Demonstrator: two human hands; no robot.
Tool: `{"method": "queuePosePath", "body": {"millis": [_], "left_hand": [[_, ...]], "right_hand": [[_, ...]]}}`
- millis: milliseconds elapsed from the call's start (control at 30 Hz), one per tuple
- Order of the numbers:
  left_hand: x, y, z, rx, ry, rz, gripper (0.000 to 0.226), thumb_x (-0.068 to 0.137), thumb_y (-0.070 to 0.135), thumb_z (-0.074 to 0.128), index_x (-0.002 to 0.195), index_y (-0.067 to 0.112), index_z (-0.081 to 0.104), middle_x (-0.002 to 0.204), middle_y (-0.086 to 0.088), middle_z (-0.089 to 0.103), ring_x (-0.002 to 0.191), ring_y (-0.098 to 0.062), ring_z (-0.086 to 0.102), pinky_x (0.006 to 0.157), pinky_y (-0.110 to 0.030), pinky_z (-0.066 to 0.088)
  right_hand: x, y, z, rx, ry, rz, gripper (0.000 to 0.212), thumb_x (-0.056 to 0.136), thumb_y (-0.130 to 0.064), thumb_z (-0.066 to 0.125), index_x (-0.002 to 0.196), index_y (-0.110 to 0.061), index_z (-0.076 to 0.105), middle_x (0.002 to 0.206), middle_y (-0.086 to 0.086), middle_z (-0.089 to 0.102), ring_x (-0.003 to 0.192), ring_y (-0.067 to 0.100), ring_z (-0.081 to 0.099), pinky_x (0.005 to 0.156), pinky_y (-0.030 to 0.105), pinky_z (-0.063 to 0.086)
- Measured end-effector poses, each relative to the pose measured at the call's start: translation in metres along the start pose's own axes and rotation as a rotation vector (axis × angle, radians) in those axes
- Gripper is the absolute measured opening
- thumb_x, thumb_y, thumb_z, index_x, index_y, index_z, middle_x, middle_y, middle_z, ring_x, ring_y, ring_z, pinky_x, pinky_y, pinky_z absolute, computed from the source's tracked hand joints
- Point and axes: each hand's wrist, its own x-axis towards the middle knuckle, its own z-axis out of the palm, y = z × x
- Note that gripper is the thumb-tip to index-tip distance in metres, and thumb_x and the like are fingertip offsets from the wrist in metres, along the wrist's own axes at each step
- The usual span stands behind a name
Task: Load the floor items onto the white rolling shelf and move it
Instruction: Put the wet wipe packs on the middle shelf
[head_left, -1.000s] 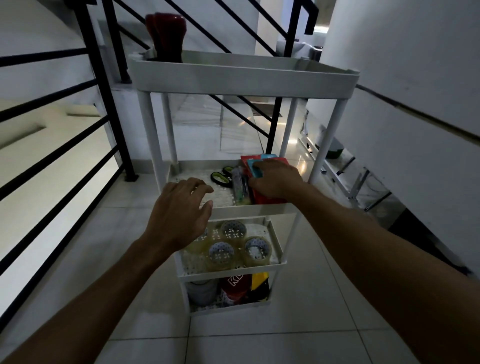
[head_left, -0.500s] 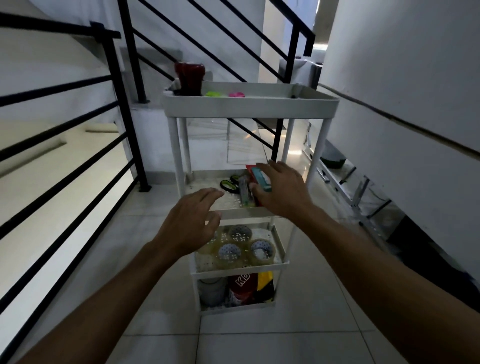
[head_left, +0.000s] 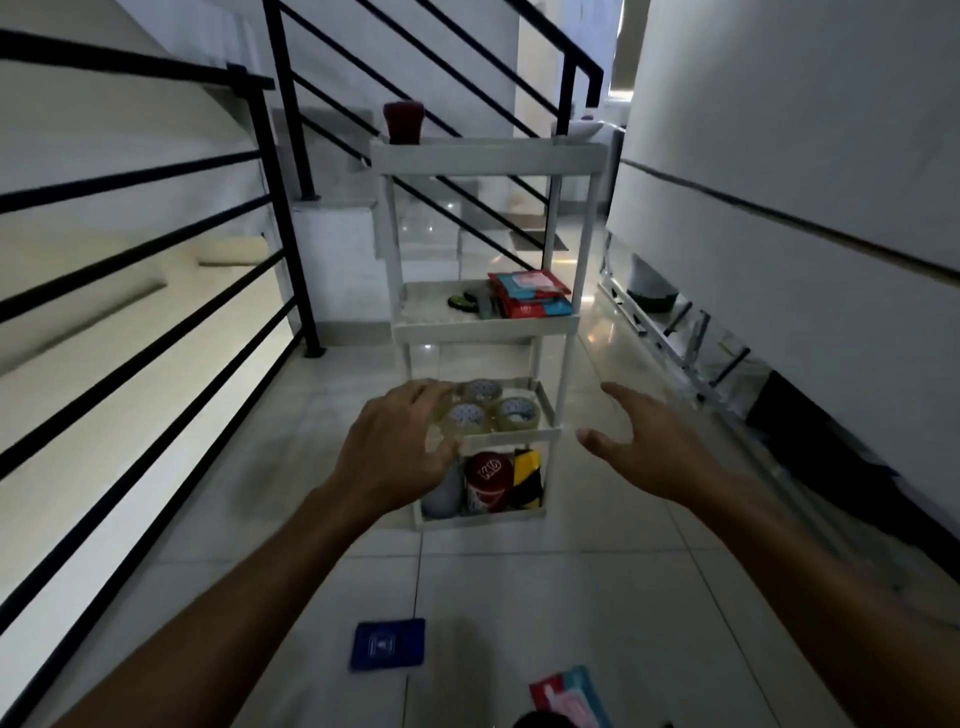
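Shelf (head_left: 488, 322) stands upright on the tiled floor (head_left: 597, 582) ahead of me, between the black railing (head_left: 280, 208) and the white wall (head_left: 779, 156), its four tiers open toward me so I can load from the front. On the top tier, at the far left corner, sits a red cup (head_left: 403, 120). The second tier holds red-and-blue packets (head_left: 530, 293) stacked at its right, with scissors (head_left: 464, 300) to their left. Tape rolls (head_left: 485, 413) fill the third tier, laid flat so they cannot roll off. In the bottom tier a red can (head_left: 487, 480) and a yellow-black roll (head_left: 527, 478) stand side by side, with a pale object to the can's left that I cannot make out.

My left hand (head_left: 395, 457) is in front of the third tier's left edge, fingers loosely spread and holding nothing; whether it touches the shelf I cannot tell. My right hand (head_left: 644, 452) hovers just right of the shelf, apart from it, fingers spread, empty.

Nearer me than the shelf, a blue packet (head_left: 388, 644) and a red-and-blue packet (head_left: 569, 696) lie on the floor, so I judge loading unfinished; moving the shelf should wait for those.
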Motion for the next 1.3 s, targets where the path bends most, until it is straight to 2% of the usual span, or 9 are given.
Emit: {"method": "queuePosePath", "body": {"millis": [233, 433, 567, 667, 800, 1000, 1133, 1200, 1300], "left_hand": [[-0.058, -0.013, 0.128, -0.075, -0.223, 0.031, 0.062, 0.08, 0.044, 0.06, 0.133, 0.012, 0.051, 0.126, -0.01, 0.06, 0.109, -0.029, 0.058, 0.091, -0.042, 0.049], [-0.143, 0.001, 0.281, -0.134, -0.532, 0.055, 0.066, 0.084, 0.043, 0.064, 0.143, 0.025, 0.039, 0.146, -0.002, 0.042, 0.129, -0.024, 0.042, 0.105, -0.039, 0.035], [-0.189, 0.031, 0.355, -0.109, -0.721, 0.171, 0.066, 0.085, 0.037, 0.064, 0.143, 0.027, 0.037, 0.146, -0.003, 0.039, 0.129, -0.023, 0.04, 0.101, -0.037, 0.035], [-0.204, 0.051, 0.391, -0.055, -0.775, 0.289, 0.069, 0.081, 0.025, 0.066, 0.143, 0.023, 0.036, 0.147, -0.007, 0.038, 0.127, -0.029, 0.041, 0.1, -0.04, 0.037], [-0.199, 0.069, 0.43, 0.117, -0.774, 0.514, 0.085, 0.079, 0.034, 0.071, 0.149, 0.027, 0.024, 0.157, -0.006, 0.021, 0.14, -0.026, 0.027, 0.108, -0.042, 0.026], [-0.196, 0.081, 0.461, 0.337, -1.007, 0.63, 0.115, 0.07, 0.056, 0.072, 0.152, 0.028, -0.003, 0.161, -0.008, -0.001, 0.146, -0.031, 0.008, 0.118, -0.049, 0.011], [-0.192, 0.078, 0.458, 0.342, -0.944, 0.71, 0.111, 0.064, 0.055, 0.076, 0.15, 0.029, 0.01, 0.156, -0.011, 0.018, 0.143, -0.031, 0.021, 0.116, -0.05, 0.012], [-0.187, 0.076, 0.452, 0.36, -0.864, 0.769, 0.105, 0.062, 0.058, 0.076, 0.146, 0.03, 0.021, 0.148, -0.009, 0.033, 0.136, -0.028, 0.031, 0.115, -0.046, 0.014], [-0.182, 0.072, 0.445, 0.408, -0.912, 0.712, 0.102, 0.064, 0.061, 0.073, 0.145, 0.023, 0.024, 0.138, -0.009, 0.042, 0.125, -0.025, 0.042, 0.111, -0.041, 0.025]], "right_hand": [[-0.06, 0.083, 0.11, -0.005, -0.154, 0.107, 0.081, 0.082, -0.066, 0.058, 0.149, -0.032, 0.028, 0.154, -0.006, 0.035, 0.139, 0.016, 0.034, 0.108, 0.032, 0.028], [-0.16, 0.184, 0.21, 0.0, -0.336, 0.216, 0.083, 0.081, -0.059, 0.064, 0.15, -0.027, 0.03, 0.154, -0.003, 0.035, 0.14, 0.017, 0.033, 0.112, 0.031, 0.026], [-0.241, 0.243, 0.251, -0.015, -0.483, 0.301, 0.083, 0.082, -0.058, 0.064, 0.15, -0.026, 0.03, 0.154, -0.003, 0.035, 0.14, 0.017, 0.032, 0.112, 0.029, 0.025], [-0.281, 0.27, 0.261, -0.06, -0.531, 0.314, 0.082, 0.079, -0.057, 0.067, 0.146, -0.021, 0.038, 0.149, 0.001, 0.041, 0.135, 0.019, 0.038, 0.111, 0.032, 0.03], [-0.315, 0.291, 0.246, -0.193, -0.748, 0.285, 0.083, 0.066, -0.068, 0.07, 0.135, -0.03, 0.045, 0.139, 0.0, 0.043, 0.12, 0.02, 0.046, 0.099, 0.038, 0.042], [-0.362, 0.298, 0.221, -0.386, -0.995, 0.127, 0.113, 0.05, -0.056, 0.086, 0.142, -0.043, 0.022, 0.15, -0.002, 0.02, 0.135, 0.021, 0.028, 0.112, 0.04, 0.026], [-0.395, 0.297, 0.222, -0.525, -1.03, -0.066, 0.127, 0.049, -0.056, 0.086, 0.148, -0.034, 0.01, 0.155, 0.001, 0.007, 0.144, 0.024, 0.007, 0.118, 0.043, 0.007], [-0.406, 0.299, 0.224, -0.577, -0.97, -0.151, 0.115, 0.059, -0.054, 0.082, 0.148, -0.03, 0.013, 0.154, 0.003, 0.011, 0.142, 0.025, 0.01, 0.118, 0.041, 0.007], [-0.404, 0.304, 0.225, -0.545, -0.896, -0.161, 0.095, 0.063, -0.056, 0.077, 0.14, -0.029, 0.028, 0.147, 0.0, 0.029, 0.134, 0.021, 0.027, 0.115, 0.039, 0.015]]}}
